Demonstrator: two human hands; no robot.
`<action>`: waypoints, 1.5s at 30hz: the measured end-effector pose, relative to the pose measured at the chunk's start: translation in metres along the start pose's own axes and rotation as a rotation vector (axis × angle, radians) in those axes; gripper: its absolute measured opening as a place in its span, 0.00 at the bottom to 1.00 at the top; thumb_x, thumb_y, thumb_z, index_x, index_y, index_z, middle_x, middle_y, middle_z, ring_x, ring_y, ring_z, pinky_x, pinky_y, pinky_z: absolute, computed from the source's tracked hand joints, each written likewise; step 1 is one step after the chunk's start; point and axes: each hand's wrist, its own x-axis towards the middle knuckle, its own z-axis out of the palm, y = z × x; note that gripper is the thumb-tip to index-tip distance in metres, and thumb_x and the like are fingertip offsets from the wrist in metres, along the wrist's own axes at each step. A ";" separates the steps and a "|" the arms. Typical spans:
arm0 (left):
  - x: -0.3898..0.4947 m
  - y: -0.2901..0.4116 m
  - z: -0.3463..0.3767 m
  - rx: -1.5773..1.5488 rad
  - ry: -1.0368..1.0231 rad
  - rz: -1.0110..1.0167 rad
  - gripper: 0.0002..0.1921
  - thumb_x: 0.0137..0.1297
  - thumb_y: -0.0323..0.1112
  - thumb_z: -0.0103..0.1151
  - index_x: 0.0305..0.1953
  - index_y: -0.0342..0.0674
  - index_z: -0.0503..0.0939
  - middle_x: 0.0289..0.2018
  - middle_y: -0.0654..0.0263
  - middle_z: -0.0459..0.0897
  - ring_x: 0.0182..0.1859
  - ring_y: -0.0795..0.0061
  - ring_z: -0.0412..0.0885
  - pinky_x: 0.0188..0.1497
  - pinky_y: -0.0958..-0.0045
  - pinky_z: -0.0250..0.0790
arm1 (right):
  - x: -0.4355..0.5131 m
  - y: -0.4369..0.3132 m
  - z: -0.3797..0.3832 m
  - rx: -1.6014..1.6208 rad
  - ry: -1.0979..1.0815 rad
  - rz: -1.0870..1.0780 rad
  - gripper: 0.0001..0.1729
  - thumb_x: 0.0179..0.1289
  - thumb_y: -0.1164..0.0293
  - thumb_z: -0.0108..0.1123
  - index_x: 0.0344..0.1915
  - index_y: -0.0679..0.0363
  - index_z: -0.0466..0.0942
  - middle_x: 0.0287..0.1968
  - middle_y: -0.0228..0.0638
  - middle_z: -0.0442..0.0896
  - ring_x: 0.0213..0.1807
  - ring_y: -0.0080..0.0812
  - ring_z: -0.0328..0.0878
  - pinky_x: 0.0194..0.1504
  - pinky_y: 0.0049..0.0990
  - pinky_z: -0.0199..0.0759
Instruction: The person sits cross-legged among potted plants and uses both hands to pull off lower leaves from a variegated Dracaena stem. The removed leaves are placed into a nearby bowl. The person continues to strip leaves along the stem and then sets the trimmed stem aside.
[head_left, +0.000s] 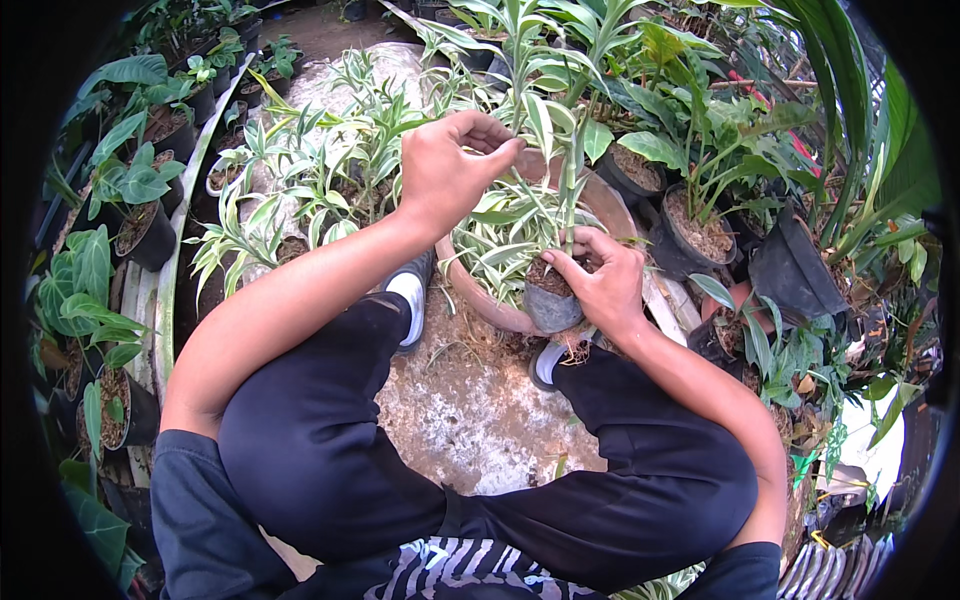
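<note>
A variegated dracaena (570, 161) with tall green-and-white leaves grows from a small black nursery bag (553, 307), and thin roots hang below the bag. My right hand (611, 274) grips the stems low down, just over the soil, with thumb and fingers around them. Higher up, my left hand (446, 165) pinches one stem between thumb and fingertips. The bag is held at the near rim of a round terracotta-coloured basin (480, 304). Inside that basin lie many striped leaves or cuttings (491, 251), partly hidden by the held plant.
More variegated plants (360, 142) stand beyond my left foot. Black pots with leafy plants crowd the right side (697, 229) and the left side (146, 232), behind a pale curved edging (176, 225). Between my knees is stained concrete ground (487, 412) with leaf scraps.
</note>
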 end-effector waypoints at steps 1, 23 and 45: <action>0.000 -0.001 0.000 -0.007 -0.007 -0.030 0.10 0.64 0.35 0.78 0.40 0.34 0.93 0.33 0.62 0.96 0.35 0.78 0.94 0.43 0.74 0.86 | 0.000 0.000 0.000 0.000 0.002 -0.004 0.15 0.64 0.69 0.83 0.47 0.64 0.92 0.35 0.39 0.95 0.34 0.24 0.90 0.39 0.28 0.81; -0.001 -0.003 -0.013 0.069 -0.166 0.331 0.10 0.66 0.24 0.72 0.45 0.30 0.82 0.43 0.59 0.90 0.41 0.72 0.92 0.42 0.69 0.89 | 0.000 -0.004 -0.001 -0.044 -0.021 0.014 0.16 0.64 0.69 0.84 0.48 0.63 0.92 0.36 0.39 0.96 0.34 0.24 0.92 0.40 0.28 0.82; 0.013 0.003 -0.028 -0.179 -0.486 -0.118 0.09 0.77 0.28 0.64 0.51 0.30 0.89 0.40 0.66 0.92 0.42 0.83 0.88 0.49 0.76 0.82 | 0.000 0.002 0.000 0.024 -0.008 -0.010 0.16 0.63 0.69 0.84 0.47 0.63 0.92 0.35 0.38 0.95 0.33 0.23 0.90 0.39 0.27 0.81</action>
